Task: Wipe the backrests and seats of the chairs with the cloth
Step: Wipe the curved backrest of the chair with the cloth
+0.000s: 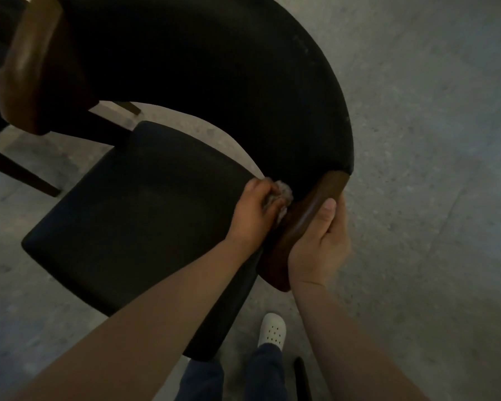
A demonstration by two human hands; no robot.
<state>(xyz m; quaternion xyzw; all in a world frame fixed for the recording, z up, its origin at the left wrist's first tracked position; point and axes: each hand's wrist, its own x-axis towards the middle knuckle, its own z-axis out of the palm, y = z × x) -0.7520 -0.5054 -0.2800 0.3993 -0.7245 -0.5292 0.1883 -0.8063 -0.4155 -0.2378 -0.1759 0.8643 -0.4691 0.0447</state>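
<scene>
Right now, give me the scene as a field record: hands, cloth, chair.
left hand: grips the cloth, pressing it where the backrest meets the armrest
right hand: grips the wooden armrest near its end
cloth: grey, bunched
seat: black, padded
backrest: black, curved
floor: grey concrete
shoe: white, on the floor by the seat's near corner

Floor (pixel 431 140): grey speckled concrete, mottled, with paler patches at right and lower left. A chair (pixel 145 227) stands on it, with a black padded seat, a curved black backrest and brown wooden arm ends. A dark wooden leg (pixel 23 175) slants down to the floor at left; can't tell which chair it belongs to. A white perforated clog (pixel 272 331) is planted flat on the concrete, just beside the seat's near corner. A slim dark piece (pixel 302 377) sits at the bottom edge, near the clog; unclear what it is.
</scene>
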